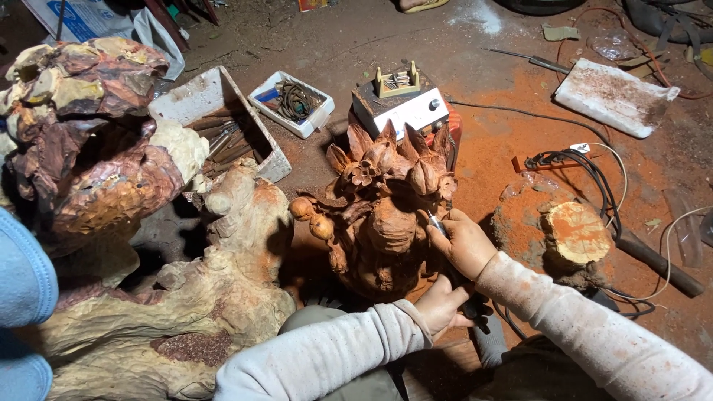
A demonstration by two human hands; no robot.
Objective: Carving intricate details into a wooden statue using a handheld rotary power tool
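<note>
A reddish wooden carving point(382, 208) with flowers, leaves and round fruits stands on the dusty floor in front of me. My right hand point(464, 241) grips a slim metal rotary carving tool point(436, 223), its tip against the carving's right side. My left hand point(442, 306) rests below, at the carving's lower right edge, fingers curled against the base and a dark cable there; whether it grips anything I cannot tell. Both sleeves are pale and dusted with red sawdust.
A large gnarled root sculpture point(148, 245) fills the left. Behind the carving sit a white control box point(401, 108), two white trays of tools point(223, 126), a foam block point(615, 96), a sawn stump point(575, 234), black cables point(594, 178) and a dark-handled tool point(661, 263).
</note>
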